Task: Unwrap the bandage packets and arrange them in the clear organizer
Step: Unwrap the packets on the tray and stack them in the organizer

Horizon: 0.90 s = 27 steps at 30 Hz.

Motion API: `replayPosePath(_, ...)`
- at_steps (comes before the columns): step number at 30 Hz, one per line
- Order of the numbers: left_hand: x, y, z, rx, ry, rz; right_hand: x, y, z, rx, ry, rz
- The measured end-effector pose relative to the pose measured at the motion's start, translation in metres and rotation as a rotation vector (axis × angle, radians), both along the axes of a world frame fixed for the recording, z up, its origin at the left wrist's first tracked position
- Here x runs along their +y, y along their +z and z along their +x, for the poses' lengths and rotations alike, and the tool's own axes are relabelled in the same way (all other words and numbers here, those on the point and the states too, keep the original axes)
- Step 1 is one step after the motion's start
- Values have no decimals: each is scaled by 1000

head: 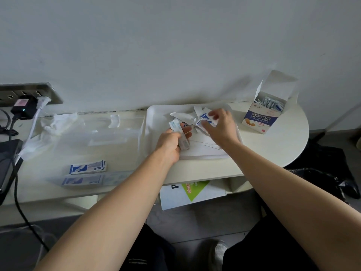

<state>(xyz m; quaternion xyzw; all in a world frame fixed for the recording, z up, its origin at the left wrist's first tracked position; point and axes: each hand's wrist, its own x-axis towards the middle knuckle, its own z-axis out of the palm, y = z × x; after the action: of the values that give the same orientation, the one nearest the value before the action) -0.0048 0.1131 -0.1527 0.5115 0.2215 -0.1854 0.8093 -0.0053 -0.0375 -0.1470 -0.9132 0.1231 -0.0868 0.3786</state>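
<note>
Curled round a stack of bandage packets (178, 132), my left hand (172, 141) hangs over the white tray (151, 116). My right hand (220, 124) pinches one packet (203, 119) above torn wrappers (185, 115), its fingertips blurred. I can barely trace the walls of the clear organizer (93, 133). Two packet piles (88, 168) lie at its near edge, inside or outside I cannot tell. Open tabletop (273, 149) runs from the tray to the bandage box (265, 114).

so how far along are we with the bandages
Done: two stacks lie in the organizer, torn wrappers on the tray. In hand: left hand holds a bundle, right hand pinches a packet. Left: the box is still part full.
</note>
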Motion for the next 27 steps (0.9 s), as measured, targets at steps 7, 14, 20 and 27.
replayPosePath(7,8,3,-4,-75,-32,-32,24,10,-9,242,266,430)
replayPosePath(14,14,13,-12,-111,-43,-44,26,9,-12,318,336,486)
replayPosePath(20,15,18,-13,-79,-87,-73,19,10,-13,359,280,588)
replayPosePath(27,22,17,-13,-251,-49,340,13,13,-12,136,319,140)
